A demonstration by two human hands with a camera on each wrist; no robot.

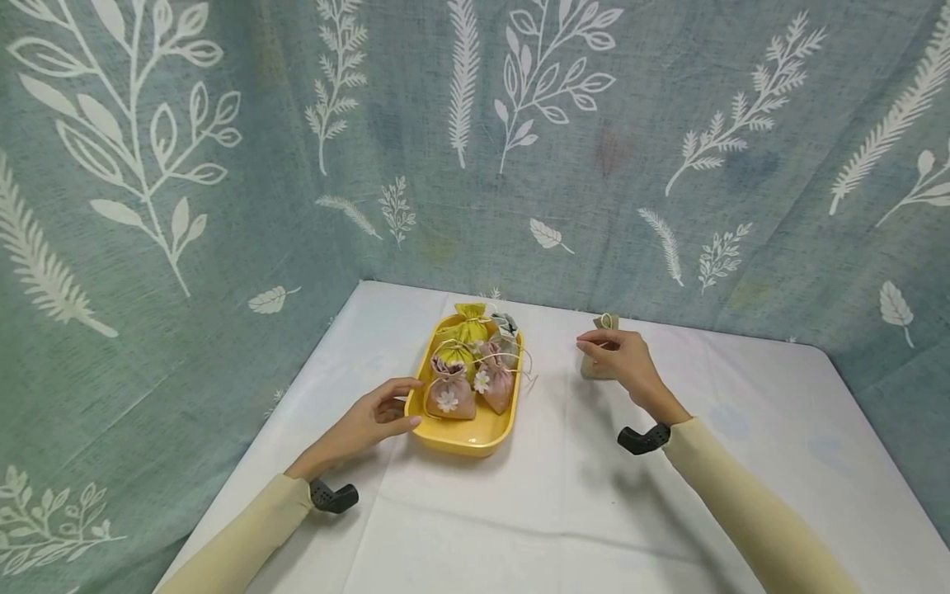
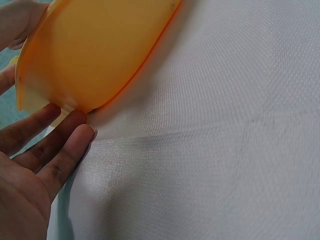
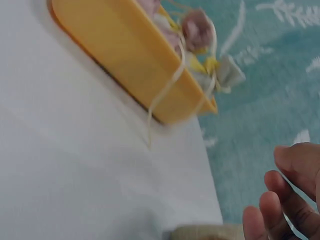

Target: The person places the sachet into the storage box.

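Observation:
A yellow tray (image 1: 458,446) stands on the white table with several small drawstring pouches in it. My left hand (image 1: 377,412) rests against its left side, fingers spread along the outer wall; in the left wrist view fingertips touch the orange-looking tray (image 2: 100,50). To the right of the tray a beige drawstring pouch (image 1: 594,369) stands on the cloth, partly covered by my right hand (image 1: 625,356). In the right wrist view the fingers (image 3: 272,205) are bent with a gap and nothing visible between them; part of the beige pouch (image 3: 210,232) shows below.
Inside the tray sit pink pouches with white flowers (image 1: 453,392), yellow-green pouches (image 1: 471,318) and a grey-green pouch (image 1: 506,330). A loose string (image 1: 529,363) hangs over its right rim. A leaf-patterned curtain (image 1: 445,206) borders the white tablecloth (image 1: 519,511).

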